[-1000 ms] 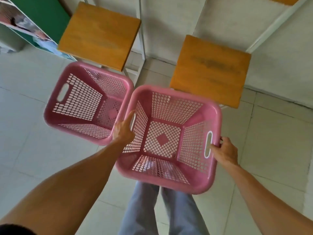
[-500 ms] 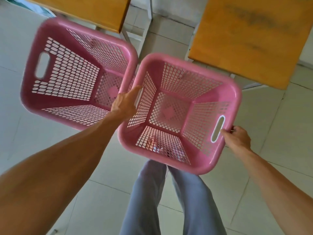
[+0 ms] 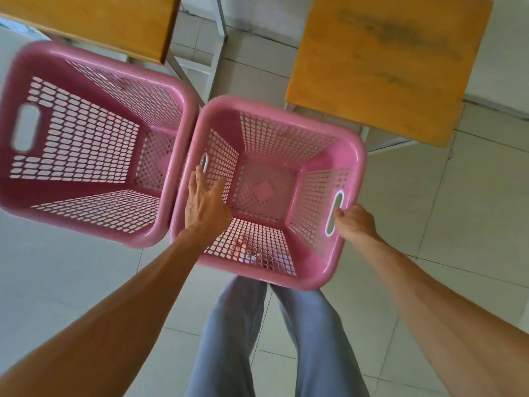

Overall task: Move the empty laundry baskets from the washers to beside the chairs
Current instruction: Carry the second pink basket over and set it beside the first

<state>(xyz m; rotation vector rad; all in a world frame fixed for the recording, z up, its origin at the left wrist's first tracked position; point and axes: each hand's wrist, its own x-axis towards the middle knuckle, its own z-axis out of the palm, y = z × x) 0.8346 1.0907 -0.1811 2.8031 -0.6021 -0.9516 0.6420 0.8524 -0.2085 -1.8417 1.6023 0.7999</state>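
Observation:
Two empty pink laundry baskets stand side by side on the tiled floor, their rims touching. The left basket [image 3: 86,226] sits below the left wooden chair seat [image 3: 94,21]. The right basket [image 3: 286,113] is in front of the right chair seat [image 3: 380,67]. My right hand [image 3: 355,224] grips the right basket's right handle slot, thumb at the opening. My left hand [image 3: 204,202] lies over that basket's left rim with fingers stretched out and apart, just below its left handle slot.
Metal chair legs [image 3: 220,32] run down between the two seats, just behind the baskets. My legs in grey trousers [image 3: 237,339] stand right behind the right basket. Pale floor tiles stretch out to the left and right.
The right basket has come down and closer to the left basket until their rims meet. My left hand has let go of the rim and spread its fingers. The view has dropped closer.

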